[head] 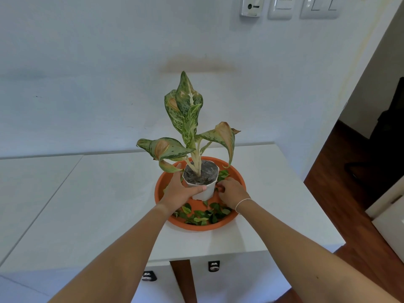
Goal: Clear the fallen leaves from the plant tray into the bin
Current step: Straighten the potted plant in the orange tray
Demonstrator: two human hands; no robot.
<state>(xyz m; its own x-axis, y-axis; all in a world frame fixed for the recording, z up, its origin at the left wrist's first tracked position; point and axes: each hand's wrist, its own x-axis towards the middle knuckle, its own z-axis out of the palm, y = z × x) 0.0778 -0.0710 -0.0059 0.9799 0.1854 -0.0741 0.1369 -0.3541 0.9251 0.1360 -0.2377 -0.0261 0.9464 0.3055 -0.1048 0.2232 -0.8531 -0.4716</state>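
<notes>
A round orange plant tray sits on the white table top. In it stands a white pot with a speckled green plant. Several small green fallen leaves lie along the tray's near side, and a few more leaves lie right of the pot. My left hand is wrapped around the pot's left side, thumb across its front. My right hand rests on the tray just right of the pot, fingers curled toward the pot's base; what they grip is hidden. No bin is in view.
The white table stretches left and ends close on the right, with wooden floor beyond. The wall stands right behind the plant. Below the near table edge are white cabinet fronts with dark latches.
</notes>
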